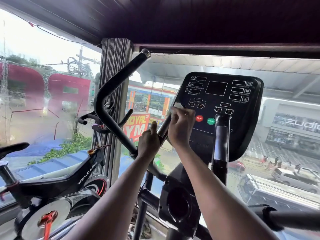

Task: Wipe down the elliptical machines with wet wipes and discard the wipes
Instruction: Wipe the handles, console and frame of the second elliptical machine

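Two bare forearms rise from the bottom edge toward the elliptical (178, 203), whose black housing with a round recess sits lowest and nearest, between the arms. To the left, near the floor, stands a black spin bike (69, 181) marked WELCARE, with a shiny flywheel and a red pedal, its saddle at the left edge. At the lower right a padded black bar (290, 218) crosses the corner. Further up, the left hand (148, 142) grips the bare metal stretch of the curved handlebar (110, 94), fingers curled round it and thumb pointing up; the bar bends up and away to a capped end near the ceiling. Just beside it, the right hand (181, 125) has its fingers bunched on a white wipe (179, 106) and presses it against the lower left edge of the console (242, 108), just left of the red STOP button (199, 118) and the green START button (210, 121). The console is a black panel with dark display windows and small arrow keys, tilted toward the viewer. A second handle (222, 134), upright, stands in front of its lower middle. Behind the machine a ribbed pillar (114, 84) divides two large windows (43, 84). Through the wet glass are red shapes, greenery, a red and yellow GYM sign (136, 127), shopfronts, and a street with vehicles and people far below on the right.
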A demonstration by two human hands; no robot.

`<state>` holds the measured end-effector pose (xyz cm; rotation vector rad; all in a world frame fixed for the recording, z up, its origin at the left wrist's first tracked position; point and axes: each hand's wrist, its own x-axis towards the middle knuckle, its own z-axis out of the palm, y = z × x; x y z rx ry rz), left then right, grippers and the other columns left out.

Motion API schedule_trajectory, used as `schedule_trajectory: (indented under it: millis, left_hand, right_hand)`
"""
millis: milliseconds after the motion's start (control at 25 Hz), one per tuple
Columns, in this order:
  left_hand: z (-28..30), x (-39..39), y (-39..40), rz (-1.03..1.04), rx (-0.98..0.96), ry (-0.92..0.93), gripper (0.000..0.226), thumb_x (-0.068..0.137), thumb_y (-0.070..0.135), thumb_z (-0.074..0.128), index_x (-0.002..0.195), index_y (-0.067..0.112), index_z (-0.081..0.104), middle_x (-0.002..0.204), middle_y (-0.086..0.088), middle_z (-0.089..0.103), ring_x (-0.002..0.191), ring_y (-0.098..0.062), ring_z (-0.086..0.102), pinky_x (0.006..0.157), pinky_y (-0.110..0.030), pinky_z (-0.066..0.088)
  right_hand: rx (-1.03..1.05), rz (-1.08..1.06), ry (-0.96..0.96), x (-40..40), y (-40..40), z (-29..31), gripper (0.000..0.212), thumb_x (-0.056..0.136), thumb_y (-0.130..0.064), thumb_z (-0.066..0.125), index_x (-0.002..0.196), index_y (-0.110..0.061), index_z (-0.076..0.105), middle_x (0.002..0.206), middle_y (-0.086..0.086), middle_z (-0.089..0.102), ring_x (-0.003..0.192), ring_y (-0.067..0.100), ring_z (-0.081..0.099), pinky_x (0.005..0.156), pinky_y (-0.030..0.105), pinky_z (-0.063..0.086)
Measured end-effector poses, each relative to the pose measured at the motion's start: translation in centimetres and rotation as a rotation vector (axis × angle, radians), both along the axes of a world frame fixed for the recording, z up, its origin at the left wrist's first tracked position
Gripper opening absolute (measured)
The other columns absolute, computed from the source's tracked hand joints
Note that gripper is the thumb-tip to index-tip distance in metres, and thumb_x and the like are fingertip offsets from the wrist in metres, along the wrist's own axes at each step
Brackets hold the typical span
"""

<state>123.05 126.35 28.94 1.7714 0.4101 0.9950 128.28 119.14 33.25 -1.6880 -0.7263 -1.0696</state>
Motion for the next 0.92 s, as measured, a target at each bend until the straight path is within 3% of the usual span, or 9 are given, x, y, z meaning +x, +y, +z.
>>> schedule_trajectory:
  millis: [160,280,360,440,560,640,760,880,920]
  left_hand:
    - [0.2,0.3,0.2,0.010,-0.024,0.004,0.060,0.103,0.050,0.023,0.071,0.010,0.054,0.072,-0.008,0.055,0.078,-0.026,0.052,0.070,-0.033,0.036]
    - [0.2,0.4,0.3,-0.002,-0.061,-0.032,0.060,0.103,0.050,0.025,0.063,0.013,0.051,0.064,-0.006,0.053,0.073,-0.027,0.053,0.066,-0.034,0.036]
    - [0.0,0.6,0.3,-0.013,-0.066,-0.044,0.060,0.103,0.050,0.025,0.070,0.012,0.057,0.072,-0.010,0.058,0.078,-0.029,0.058,0.069,-0.035,0.040]
    - [-0.1,0.9,0.4,-0.004,-0.088,-0.041,0.062,0.102,0.052,0.026,0.087,0.007,0.066,0.082,-0.014,0.064,0.086,-0.031,0.063,0.077,-0.037,0.046]
    - [-0.6,1.3,0.7,0.003,-0.103,-0.087,0.066,0.101,0.054,0.027,0.093,0.003,0.068,0.095,-0.025,0.069,0.094,-0.038,0.065,0.081,-0.042,0.049]
    - [-1.0,1.5,1.1,-0.060,-0.108,-0.115,0.064,0.100,0.055,0.030,0.086,0.006,0.068,0.087,-0.021,0.069,0.088,-0.035,0.067,0.081,-0.044,0.051]
    - [-1.2,1.0,1.3,-0.087,-0.180,-0.152,0.057,0.101,0.052,0.035,0.081,0.009,0.067,0.070,-0.006,0.064,0.075,-0.024,0.063,0.076,-0.037,0.051]
    - [-1.0,-0.4,0.4,-0.129,-0.229,-0.128,0.052,0.103,0.048,0.032,0.095,0.010,0.067,0.073,0.000,0.066,0.072,-0.015,0.065,0.066,-0.019,0.049]
    - [-1.0,-1.0,0.2,-0.191,-0.275,-0.135,0.054,0.103,0.048,0.028,0.097,0.012,0.067,0.072,0.002,0.068,0.068,-0.010,0.066,0.062,-0.017,0.050]
  right_hand:
    - [0.648,0.577,0.485,0.4,0.9,2.4,0.014,0.094,-0.002,0.053,0.095,-0.016,0.056,0.097,0.003,0.051,0.082,0.011,0.052,0.077,0.021,0.046]
    - [0.627,0.687,0.653,-1.9,0.9,-3.0,0.015,0.093,-0.007,0.057,0.089,-0.020,0.052,0.086,-0.003,0.055,0.079,0.011,0.050,0.077,0.027,0.043]
    - [0.533,0.642,0.617,-2.3,0.0,-4.4,0.014,0.090,-0.006,0.059,0.096,-0.018,0.058,0.087,-0.005,0.061,0.079,0.010,0.056,0.074,0.024,0.048]
    - [0.463,0.468,0.487,-0.8,-0.5,-2.1,0.022,0.088,-0.006,0.059,0.108,-0.016,0.063,0.102,0.000,0.064,0.092,0.013,0.061,0.084,0.026,0.051]
    - [0.195,0.193,0.111,-0.7,-0.3,-1.3,0.018,0.093,-0.008,0.057,0.106,-0.006,0.069,0.108,0.012,0.056,0.100,0.022,0.054,0.091,0.028,0.044]
    - [-0.029,0.165,-0.120,-2.6,-0.1,-5.4,0.025,0.093,-0.014,0.051,0.108,-0.008,0.071,0.103,0.009,0.057,0.097,0.022,0.051,0.086,0.027,0.042]
    - [-0.123,0.317,-0.151,-2.3,-1.4,-7.9,0.035,0.090,-0.012,0.049,0.120,-0.010,0.067,0.100,0.007,0.054,0.096,0.021,0.055,0.085,0.031,0.048]
    - [0.058,0.184,0.011,-1.3,-0.4,-3.9,0.027,0.089,-0.001,0.057,0.112,-0.007,0.069,0.096,0.006,0.054,0.092,0.026,0.055,0.082,0.039,0.052]
    - [0.027,0.147,0.008,-1.7,0.1,-3.9,0.027,0.087,-0.002,0.059,0.112,-0.008,0.069,0.099,0.007,0.055,0.094,0.026,0.053,0.082,0.039,0.050]
